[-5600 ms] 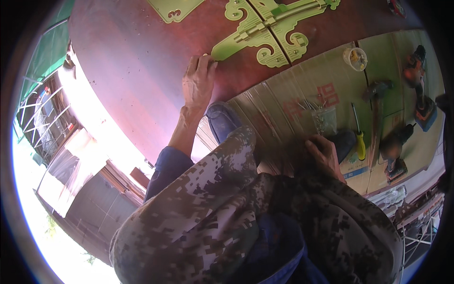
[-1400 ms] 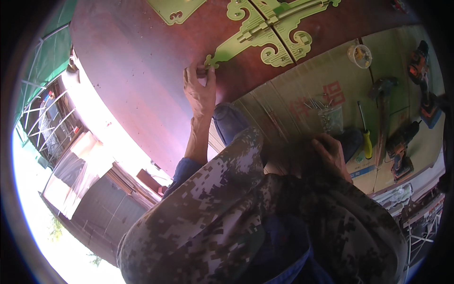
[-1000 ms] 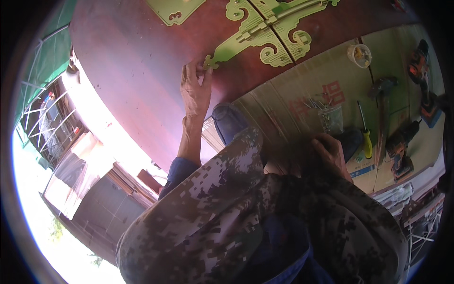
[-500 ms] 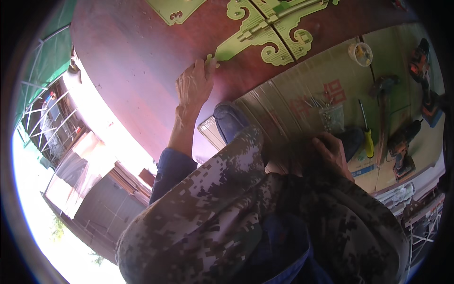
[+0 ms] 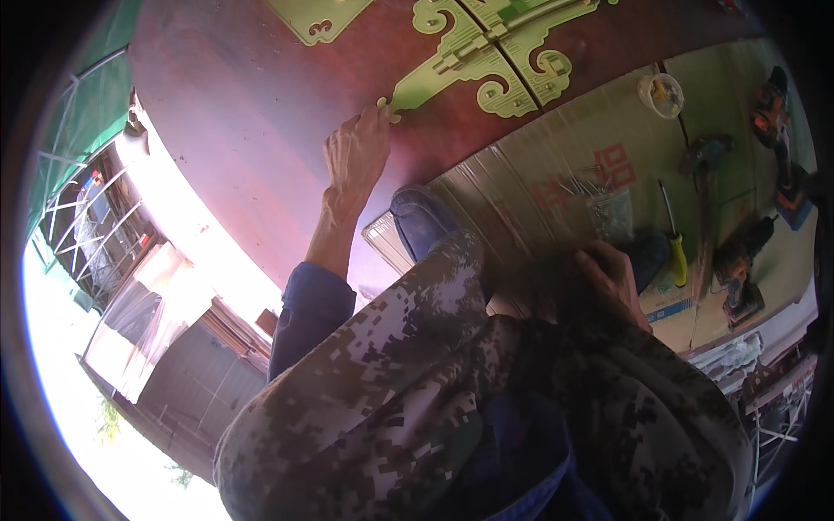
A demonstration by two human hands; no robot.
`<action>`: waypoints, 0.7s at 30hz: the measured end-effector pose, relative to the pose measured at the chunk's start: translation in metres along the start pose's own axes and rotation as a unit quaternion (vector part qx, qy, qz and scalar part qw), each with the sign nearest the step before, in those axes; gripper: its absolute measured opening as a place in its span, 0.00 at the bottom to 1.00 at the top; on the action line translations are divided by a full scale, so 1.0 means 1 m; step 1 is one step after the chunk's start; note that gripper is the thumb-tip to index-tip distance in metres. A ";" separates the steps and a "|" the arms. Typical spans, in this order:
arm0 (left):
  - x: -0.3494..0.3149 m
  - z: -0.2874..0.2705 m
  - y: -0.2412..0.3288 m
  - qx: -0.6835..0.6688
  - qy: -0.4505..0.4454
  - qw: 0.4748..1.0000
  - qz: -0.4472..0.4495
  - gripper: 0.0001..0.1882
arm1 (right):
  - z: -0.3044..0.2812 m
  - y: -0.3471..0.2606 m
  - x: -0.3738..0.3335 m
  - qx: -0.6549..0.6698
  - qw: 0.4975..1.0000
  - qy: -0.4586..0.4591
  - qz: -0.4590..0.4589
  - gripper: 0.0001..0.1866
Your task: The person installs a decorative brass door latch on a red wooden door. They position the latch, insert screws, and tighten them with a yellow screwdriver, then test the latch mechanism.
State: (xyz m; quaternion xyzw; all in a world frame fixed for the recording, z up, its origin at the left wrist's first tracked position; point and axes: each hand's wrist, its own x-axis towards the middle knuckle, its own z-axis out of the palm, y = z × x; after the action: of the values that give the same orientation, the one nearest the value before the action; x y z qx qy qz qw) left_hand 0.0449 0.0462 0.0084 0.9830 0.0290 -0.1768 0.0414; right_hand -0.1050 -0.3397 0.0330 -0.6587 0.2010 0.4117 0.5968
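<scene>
Left hand turned | at tip of gold hinge | right hand curled, well apart | cannot tell either's grip

From my distant seat I see a round tub and a cordless drill at two o'clock, a hammer nearer three, a yellow-handled screwdriver at three, all on cardboard; green sheeting shows at ten.

Yellow-green fitting, reddish panel, camouflage trousers
</scene>
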 end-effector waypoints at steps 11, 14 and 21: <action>0.002 -0.007 -0.016 -0.058 -0.013 0.997 0.041 0.08 | 0.000 -0.012 -0.001 -0.023 1.000 -0.002 0.009 0.15; 0.002 0.001 -0.006 -0.013 -0.039 0.999 -0.004 0.07 | 0.000 -0.009 0.001 -0.020 1.000 -0.007 0.007 0.15; 0.011 -0.013 -0.030 0.011 0.048 0.958 0.283 0.08 | 0.001 -0.005 -0.002 -0.016 1.000 -0.004 0.023 0.15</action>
State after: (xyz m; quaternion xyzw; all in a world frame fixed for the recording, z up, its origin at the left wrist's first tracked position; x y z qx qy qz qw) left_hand 0.0573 0.0780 0.0146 0.9585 -0.2508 -0.1111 0.0772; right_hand -0.1027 -0.3387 0.0373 -0.6615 0.2074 0.4313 0.5774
